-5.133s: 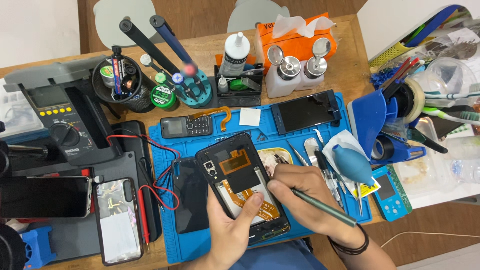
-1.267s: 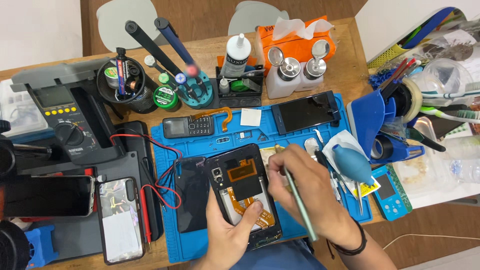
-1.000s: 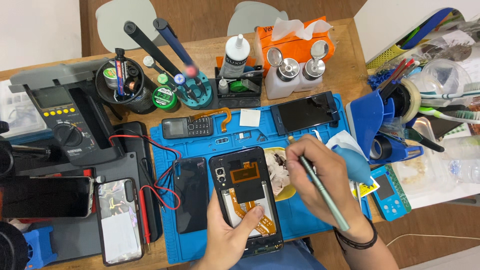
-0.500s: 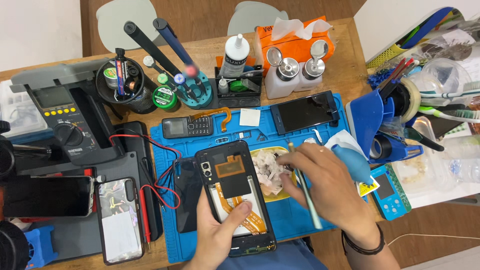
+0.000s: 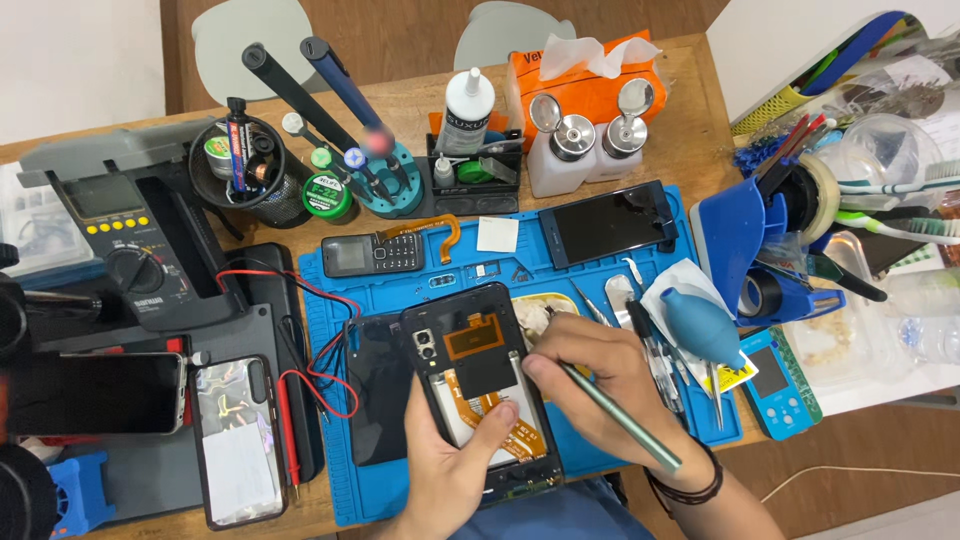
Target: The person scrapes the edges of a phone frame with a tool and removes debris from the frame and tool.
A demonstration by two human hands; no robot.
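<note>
My left hand (image 5: 455,470) holds an opened black phone (image 5: 470,375) from below, thumb resting on its lower part; the phone's back is off and shows an orange flex cable and a camera. In my right hand (image 5: 600,385) is a thin green-grey tool (image 5: 625,420), gripped like a pen, with its tip at the phone's right edge. Both hands are over a blue work mat (image 5: 430,285).
A black back cover (image 5: 375,385) lies left of the phone. Small keypad phone (image 5: 372,254), dark phone (image 5: 607,222), blue air blower (image 5: 700,326), tweezers on the mat. Multimeter (image 5: 125,250) with red leads, two phones at left. Bottles, tissue box, tool holders behind.
My right hand has come back from the mat at the right to the phone's right edge with the tool. The left hand has shifted the phone slightly.
</note>
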